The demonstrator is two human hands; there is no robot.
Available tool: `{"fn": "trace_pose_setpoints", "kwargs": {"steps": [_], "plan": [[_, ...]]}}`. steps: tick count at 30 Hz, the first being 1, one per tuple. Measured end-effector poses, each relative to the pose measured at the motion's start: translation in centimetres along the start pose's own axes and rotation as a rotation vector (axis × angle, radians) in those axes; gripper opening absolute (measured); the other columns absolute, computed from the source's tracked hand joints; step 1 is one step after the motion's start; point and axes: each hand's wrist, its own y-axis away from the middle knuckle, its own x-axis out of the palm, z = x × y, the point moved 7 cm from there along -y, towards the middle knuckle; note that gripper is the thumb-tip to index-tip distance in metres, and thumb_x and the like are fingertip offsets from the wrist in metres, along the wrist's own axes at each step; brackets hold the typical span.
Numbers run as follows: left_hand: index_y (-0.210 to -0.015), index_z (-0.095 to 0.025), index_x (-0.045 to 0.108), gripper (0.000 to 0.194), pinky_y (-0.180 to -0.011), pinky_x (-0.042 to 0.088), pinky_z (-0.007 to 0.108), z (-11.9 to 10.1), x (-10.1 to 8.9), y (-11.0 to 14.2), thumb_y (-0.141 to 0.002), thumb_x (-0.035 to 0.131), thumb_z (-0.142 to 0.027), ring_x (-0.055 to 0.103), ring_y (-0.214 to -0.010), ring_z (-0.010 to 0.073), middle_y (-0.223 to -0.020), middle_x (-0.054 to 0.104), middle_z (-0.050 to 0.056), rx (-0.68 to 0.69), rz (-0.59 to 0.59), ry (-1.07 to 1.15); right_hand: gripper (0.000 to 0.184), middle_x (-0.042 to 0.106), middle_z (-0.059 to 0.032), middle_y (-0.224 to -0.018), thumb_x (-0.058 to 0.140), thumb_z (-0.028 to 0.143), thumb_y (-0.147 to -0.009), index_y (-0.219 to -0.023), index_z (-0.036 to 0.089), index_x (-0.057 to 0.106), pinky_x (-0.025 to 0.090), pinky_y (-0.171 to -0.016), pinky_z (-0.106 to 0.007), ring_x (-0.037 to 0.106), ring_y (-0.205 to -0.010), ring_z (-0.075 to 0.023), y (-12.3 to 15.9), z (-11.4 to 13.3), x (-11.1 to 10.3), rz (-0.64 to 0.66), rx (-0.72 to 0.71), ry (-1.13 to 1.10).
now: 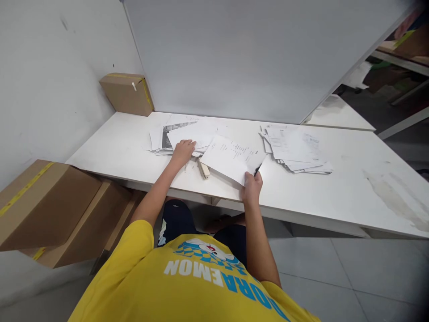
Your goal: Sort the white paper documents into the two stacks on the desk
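Note:
My right hand [252, 187] pinches the near right corner of a printed sheet of paper [231, 154], which is tilted above the table. A small dark strip shows beside its fingers; I cannot tell whether it is print or a separate thing. My left hand [183, 152] lies on the left pile of papers [187, 134], its fingers stretched over the top sheet. Between both hands, a cream-coloured stapler [203, 170] lies on the table, partly under the held sheet's left edge. Farther right is another loose stack of printed papers [295, 147], its edges uneven.
The white table [348, 188] runs along a grey panel [228, 58]. A taped cardboard box [127, 95] stands at its back left corner. More cardboard boxes [47, 201] are stacked left of the table, near my left arm. Shelving [402, 62] shows at the far right.

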Motion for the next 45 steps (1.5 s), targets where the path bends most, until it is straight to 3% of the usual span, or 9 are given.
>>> {"fn": "trace_pose_setpoints", "kwargs": {"steps": [4,8,14,21,28,32,36,41,45], "plan": [[-0.141,-0.013,0.052,0.050,-0.097,0.045,0.044,-0.3,0.0,-0.1,-0.096,0.053,-0.034,0.057,-0.116,0.0331,-0.133,0.063,0.015,0.047,0.054,-0.003,0.042,0.071,-0.0007,-0.103,0.063,0.029,-0.068,-0.109,0.021,0.063,0.049,-0.098,-0.035,0.065,-0.098,-0.0164,-0.1,0.1,0.1,0.006,-0.020,0.011],[-0.147,-0.015,0.045,0.051,-0.092,0.046,0.040,-0.8,-0.8,-0.6,-0.099,0.043,-0.032,0.061,-0.110,0.0296,-0.126,0.067,0.015,0.052,0.048,0.036,0.040,0.071,0.0006,-0.097,0.063,0.029,-0.066,-0.105,0.021,0.063,0.051,-0.095,-0.035,0.065,-0.097,-0.0168,-0.1,-0.1,-0.3,-0.018,-0.012,0.008],[-0.154,-0.014,0.034,0.058,-0.074,0.047,0.035,-1.7,-1.0,-2.0,-0.096,0.033,-0.014,0.066,-0.078,0.0252,-0.082,0.070,0.010,-0.045,0.060,0.066,0.040,0.070,0.0016,-0.098,0.062,0.029,-0.067,-0.106,0.022,0.062,0.053,-0.092,-0.035,0.065,-0.095,-0.0169,-0.4,-0.4,-0.7,-0.030,-0.008,0.033],[-0.154,-0.018,0.036,0.062,-0.080,0.047,0.034,-1.9,-0.4,-2.7,-0.092,0.040,-0.008,0.066,-0.082,0.0226,-0.083,0.070,0.007,-0.306,-0.077,0.212,0.044,0.070,0.0005,-0.103,0.064,0.027,-0.066,-0.110,0.022,0.062,0.054,-0.089,-0.032,0.065,-0.096,-0.0162,-0.1,-0.4,-0.8,-0.048,0.025,-0.012],[-0.143,-0.017,0.052,0.059,-0.082,0.050,0.032,-1.0,0.2,-2.4,-0.085,0.049,-0.005,0.065,-0.090,0.0208,-0.095,0.074,0.006,-0.431,-0.226,0.514,0.047,0.069,-0.0004,-0.109,0.062,0.029,-0.068,-0.115,0.024,0.061,0.056,-0.085,-0.033,0.065,-0.101,-0.0177,-0.3,-0.5,-1.3,-0.031,0.040,0.019],[-0.144,-0.019,0.050,0.052,-0.089,0.050,0.036,-0.3,-2.8,-2.0,-0.093,0.045,-0.010,0.062,-0.092,0.0215,-0.097,0.071,0.007,-0.382,-0.446,0.469,0.046,0.069,-0.0007,-0.108,0.059,0.029,-0.069,-0.115,0.024,0.060,0.055,-0.092,-0.034,0.065,-0.104,-0.0182,-0.4,-0.4,-1.5,-0.078,-0.033,0.021],[-0.150,-0.021,0.039,0.047,-0.096,0.046,0.040,-4.9,-8.2,0.7,-0.103,0.032,-0.022,0.060,-0.101,0.0230,-0.102,0.068,0.009,-0.146,-0.613,0.295,0.042,0.070,-0.0009,-0.106,0.058,0.029,-0.071,-0.113,0.024,0.061,0.054,-0.095,-0.036,0.067,-0.103,-0.0191,0.8,-0.1,-2.7,-0.166,-0.083,0.050],[-0.154,-0.028,0.030,0.048,-0.080,0.049,0.032,-15.4,-11.7,4.4,-0.106,0.021,-0.028,0.060,-0.087,0.0180,-0.099,0.067,0.007,0.247,-0.443,0.425,0.035,0.072,0.0003,-0.099,0.064,0.028,-0.069,-0.104,0.024,0.065,0.056,-0.094,-0.036,0.068,-0.101,-0.0207,2.5,1.2,-7.5,-0.208,-0.073,0.099],[-0.154,-0.035,0.030,0.048,-0.077,0.051,0.028,-20.2,-11.7,3.7,-0.106,0.025,-0.032,0.061,-0.088,0.0159,-0.107,0.067,0.006,0.487,-0.218,0.701,0.035,0.073,0.0002,-0.098,0.067,0.026,-0.066,-0.100,0.022,0.068,0.056,-0.095,-0.036,0.069,-0.100,-0.0207,3.8,3.3,-13.7,-0.383,-0.125,0.114]]}}
